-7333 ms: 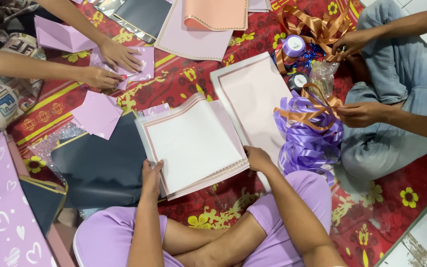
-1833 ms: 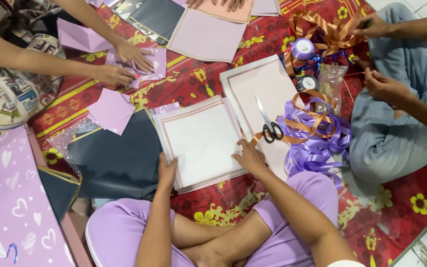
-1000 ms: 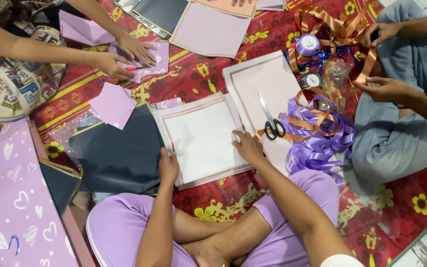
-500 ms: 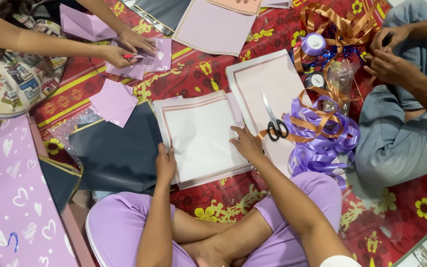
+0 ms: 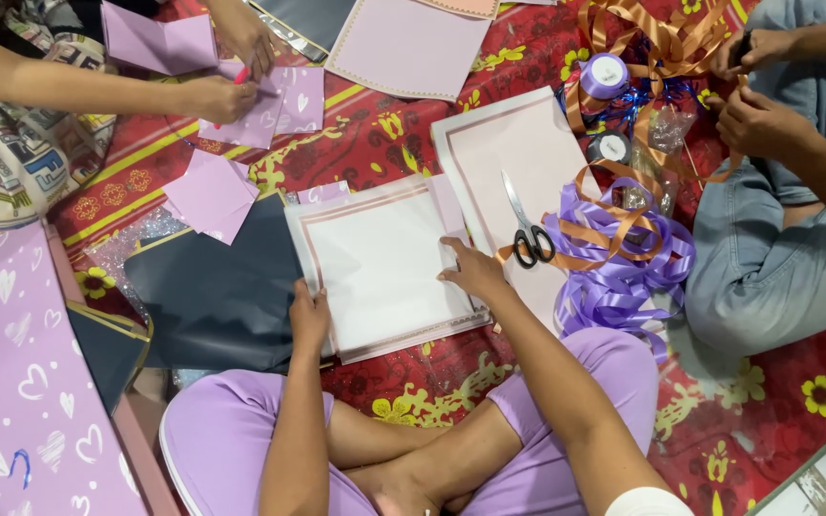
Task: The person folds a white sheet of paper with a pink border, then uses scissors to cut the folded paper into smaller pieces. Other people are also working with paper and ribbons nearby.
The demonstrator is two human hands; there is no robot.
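Left hand: flat, fingers extended, pressing the lower left edge of a stack of white sheets. Nothing gripped.
Right hand: open, fingertips down on the right edge of the same stack. Nothing gripped.

Stack: smooth square card sheets, white face, thin pink border line, edges slightly fanned. It lies on the floor mat directly in front of the person's crossed legs, between a dark sheet and a pale pink sheet.

Left of stack: dark navy sheet, matt, partly tucked under the stack. Beyond it, a loose lilac paper square.
Right of stack: pale pink bordered sheet, larger, overlapped by the stack at its lower left. Black-handled scissors rest on it, closed, blades pointing away.
Further right: heap of glossy purple ribbon loops, with orange ribbon strands running through and above; a purple ribbon spool stands near.

Mat: red fabric, yellow flower print.

Far left: lilac box with white heart pattern; contents not visible.

Other people's hands work at upper left on lilac paper and upper right on orange ribbon.
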